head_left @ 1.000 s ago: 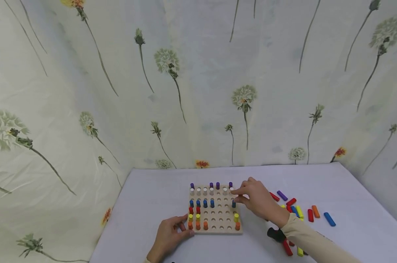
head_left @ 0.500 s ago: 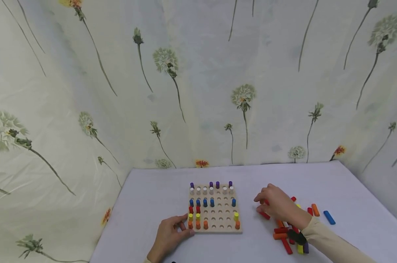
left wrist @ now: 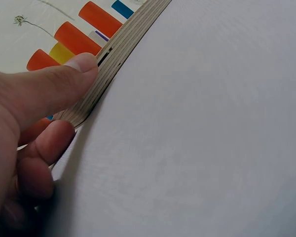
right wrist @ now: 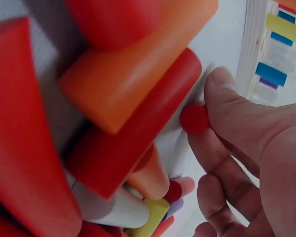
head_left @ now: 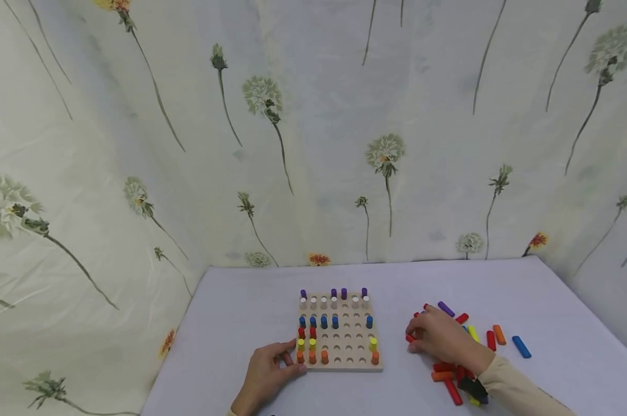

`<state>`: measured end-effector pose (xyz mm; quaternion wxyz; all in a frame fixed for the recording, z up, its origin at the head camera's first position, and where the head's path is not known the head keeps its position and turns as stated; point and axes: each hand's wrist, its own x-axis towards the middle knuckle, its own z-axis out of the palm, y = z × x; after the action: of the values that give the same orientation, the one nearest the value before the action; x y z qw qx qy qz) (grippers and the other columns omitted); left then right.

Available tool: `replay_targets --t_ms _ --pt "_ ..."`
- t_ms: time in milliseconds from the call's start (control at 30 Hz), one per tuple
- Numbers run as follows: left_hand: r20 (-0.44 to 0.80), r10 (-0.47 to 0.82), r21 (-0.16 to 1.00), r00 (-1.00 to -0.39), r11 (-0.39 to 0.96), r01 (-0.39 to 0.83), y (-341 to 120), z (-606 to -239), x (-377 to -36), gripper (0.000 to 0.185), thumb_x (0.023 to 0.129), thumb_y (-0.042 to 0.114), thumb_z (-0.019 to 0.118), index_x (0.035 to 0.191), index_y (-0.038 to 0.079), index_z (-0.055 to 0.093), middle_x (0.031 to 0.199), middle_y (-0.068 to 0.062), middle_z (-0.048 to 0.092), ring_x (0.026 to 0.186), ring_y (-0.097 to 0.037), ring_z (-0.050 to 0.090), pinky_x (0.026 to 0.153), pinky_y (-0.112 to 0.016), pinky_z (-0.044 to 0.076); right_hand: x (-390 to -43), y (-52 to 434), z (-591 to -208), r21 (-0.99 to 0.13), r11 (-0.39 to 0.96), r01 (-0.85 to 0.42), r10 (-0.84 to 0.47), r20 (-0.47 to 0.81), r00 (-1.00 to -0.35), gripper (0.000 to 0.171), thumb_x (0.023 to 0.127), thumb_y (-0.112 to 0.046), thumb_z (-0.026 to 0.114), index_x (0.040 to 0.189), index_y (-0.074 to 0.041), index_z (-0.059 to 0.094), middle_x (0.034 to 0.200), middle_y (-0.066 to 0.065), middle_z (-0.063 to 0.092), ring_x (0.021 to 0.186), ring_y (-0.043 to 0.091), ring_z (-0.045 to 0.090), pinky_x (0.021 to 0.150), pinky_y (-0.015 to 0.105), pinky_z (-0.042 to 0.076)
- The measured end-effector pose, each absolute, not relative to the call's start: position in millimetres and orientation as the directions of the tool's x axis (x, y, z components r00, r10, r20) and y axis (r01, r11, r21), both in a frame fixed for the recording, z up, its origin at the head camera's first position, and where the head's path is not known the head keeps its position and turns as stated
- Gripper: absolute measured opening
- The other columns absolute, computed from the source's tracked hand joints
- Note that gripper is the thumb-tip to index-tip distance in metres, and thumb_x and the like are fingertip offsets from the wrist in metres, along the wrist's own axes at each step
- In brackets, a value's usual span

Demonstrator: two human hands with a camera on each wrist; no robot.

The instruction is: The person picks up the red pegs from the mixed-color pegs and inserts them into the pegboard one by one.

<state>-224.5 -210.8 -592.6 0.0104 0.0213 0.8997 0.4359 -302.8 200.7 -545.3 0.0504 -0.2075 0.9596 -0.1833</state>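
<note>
A wooden pegboard (head_left: 349,335) lies on the table, with purple, white, blue, red, yellow and orange pegs standing in some of its holes. My left hand (head_left: 268,370) grips its near left corner; in the left wrist view the thumb (left wrist: 64,84) presses the layered edge, and the fingers curl around the corner. To the right of the board, my right hand (head_left: 446,338) is low at the near-left side of a loose pile of pegs. In the right wrist view a red peg (right wrist: 194,119) shows end-on, pinched between thumb and index finger. The palm hides part of the pile.
Loose pegs lie around the right hand: a blue peg (head_left: 521,346) farthest right, an orange peg (head_left: 499,334), a purple peg (head_left: 446,308) at the back, and several red ones. A dark strap (head_left: 473,388) sits at the right wrist. Flowered cloth (head_left: 318,144) hangs behind the table.
My right hand has left a white peg at the board's right side, moved right to the loose pile, and now pinches a red peg there. The left hand stays on the board's corner.
</note>
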Motion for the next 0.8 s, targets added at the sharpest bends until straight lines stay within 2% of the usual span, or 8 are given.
replay_targets --t_ms 233,467,633,800 --pt "0.005 0.048 0.779 -0.999 0.626 0.034 -210 -594 -225 0.063 0.082 0.045 0.091 0.134 0.012 0.075 0.078 0.011 0.065 0.062 -0.008 0.048 0.055 -0.021 0.034 -301 196 -546 -0.378 0.852 -0.363 -0.411 -0.054 -0.910 0.028 0.079 -0.026 0.094 0.105 -0.025 0.084 0.083 -0.016 0.069 0.074 0.008 0.053 0.069 0.025 0.048" --pt "-0.001 0.044 0.779 -0.999 0.627 0.027 -210 -594 -225 0.063 0.082 0.045 0.090 0.134 0.013 0.075 0.078 0.012 0.065 0.062 -0.008 0.048 0.056 -0.021 0.034 -300 198 -550 -0.314 0.828 -0.465 -0.480 0.032 -0.877 0.018 0.088 -0.028 0.087 0.106 -0.024 0.083 0.096 -0.015 0.074 0.084 0.003 0.056 0.076 0.028 0.050" --pt "0.010 0.049 0.777 -0.999 0.629 0.039 -210 -593 -225 0.062 0.083 0.044 0.090 0.134 0.013 0.075 0.078 0.012 0.065 0.061 -0.007 0.047 0.055 -0.021 0.034 -302 197 -546 -0.357 0.837 -0.414 -0.425 0.051 -0.904 0.014 0.093 -0.026 0.083 0.106 -0.021 0.079 0.090 -0.010 0.066 0.082 0.008 0.052 0.071 0.027 0.049" --pt "0.010 0.049 0.775 -0.999 0.631 0.039 -210 -593 -225 0.062 0.083 0.045 0.090 0.134 0.013 0.075 0.078 0.012 0.064 0.061 -0.007 0.047 0.055 -0.021 0.033 -302 198 -539 -0.422 0.816 -0.395 -0.401 0.079 -0.913 0.015 0.094 -0.015 0.079 0.109 -0.016 0.077 0.090 -0.006 0.063 0.079 0.011 0.051 0.066 0.024 0.047"
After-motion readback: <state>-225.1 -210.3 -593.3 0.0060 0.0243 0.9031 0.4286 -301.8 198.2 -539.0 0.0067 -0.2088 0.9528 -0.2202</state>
